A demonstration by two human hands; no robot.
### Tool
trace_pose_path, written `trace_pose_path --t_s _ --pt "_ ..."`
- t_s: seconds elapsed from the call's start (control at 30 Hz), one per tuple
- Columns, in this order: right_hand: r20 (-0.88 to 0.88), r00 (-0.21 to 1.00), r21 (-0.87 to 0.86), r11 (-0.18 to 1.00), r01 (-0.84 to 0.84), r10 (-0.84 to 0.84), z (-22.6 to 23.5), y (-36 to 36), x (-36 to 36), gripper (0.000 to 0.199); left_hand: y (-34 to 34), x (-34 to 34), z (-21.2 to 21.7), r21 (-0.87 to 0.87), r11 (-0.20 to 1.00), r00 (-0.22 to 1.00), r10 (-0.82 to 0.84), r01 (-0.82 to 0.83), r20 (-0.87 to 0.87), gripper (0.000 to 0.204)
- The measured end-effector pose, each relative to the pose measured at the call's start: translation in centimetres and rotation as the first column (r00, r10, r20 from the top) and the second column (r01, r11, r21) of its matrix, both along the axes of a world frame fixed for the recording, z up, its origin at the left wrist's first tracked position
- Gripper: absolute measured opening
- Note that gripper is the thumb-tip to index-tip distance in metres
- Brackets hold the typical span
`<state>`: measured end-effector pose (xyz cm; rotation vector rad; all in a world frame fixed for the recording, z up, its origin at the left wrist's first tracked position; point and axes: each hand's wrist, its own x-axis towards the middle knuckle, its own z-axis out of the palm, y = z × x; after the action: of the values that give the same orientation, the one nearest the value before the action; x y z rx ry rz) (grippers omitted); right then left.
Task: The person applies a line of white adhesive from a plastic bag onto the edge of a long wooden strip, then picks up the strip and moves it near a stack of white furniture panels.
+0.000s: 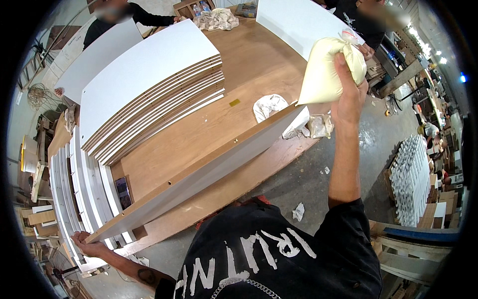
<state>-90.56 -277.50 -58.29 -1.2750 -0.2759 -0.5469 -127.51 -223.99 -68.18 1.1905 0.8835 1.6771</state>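
My left hand (88, 244) is closed around the lower left end of a white panel (209, 174), which stands on its long side with its raw brown edge turned up. Several small holes dot that edge. Up at the right, my right hand (350, 89) grips a plump squeeze bag (322, 67) filled with something pale yellow, its neck twisted and tied. The bag's pointed tip is at the panel's far right end; whether it touches cannot be made out. A tall stack of white panels (149, 74) with brown edges lies beyond, on the wooden table (249, 60).
Crumpled white cloths (271, 107) and a small tub (318, 125) sit near the table's right edge. A phone (123, 192) lies by white boards (82, 174) at the left. Two people handle panels across the table. A stacked pallet (408, 179) stands on the floor at right.
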Motion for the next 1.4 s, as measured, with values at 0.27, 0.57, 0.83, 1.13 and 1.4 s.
trace_pose_path --t_s 0.27,0.57,0.83,1.13,1.4 --pt "-0.036 0.999 -0.054 0.998 -0.037 0.035 0.0 -0.3 -0.3 0.037 0.0 -0.2 0.0 -0.036 0.999 1.000 -0.007 0.008 0.020 0.027" --pt "-0.064 0.993 -0.097 0.991 0.090 -0.096 0.4 -0.9 -0.4 0.042 0.2 -0.3 -0.2 -0.016 0.998 0.996 0.067 -0.068 -0.057 0.029" --pt "0.093 0.602 0.204 0.576 -0.791 0.793 3.2 -11.5 2.8 0.062 1.4 -0.3 -0.9 -0.032 0.991 0.988 0.124 -0.128 -0.096 0.028" --pt "-0.308 0.910 0.784 0.615 0.078 0.276 -19.9 -12.0 -4.4 0.041 1.6 -0.2 -1.0 -0.032 0.993 0.990 0.109 -0.112 -0.090 0.033" --pt "-0.360 0.738 0.842 0.539 -0.007 0.571 -25.3 -17.5 2.0 0.040 1.4 -0.7 -0.8 0.013 0.994 0.980 0.108 -0.107 -0.166 0.039"
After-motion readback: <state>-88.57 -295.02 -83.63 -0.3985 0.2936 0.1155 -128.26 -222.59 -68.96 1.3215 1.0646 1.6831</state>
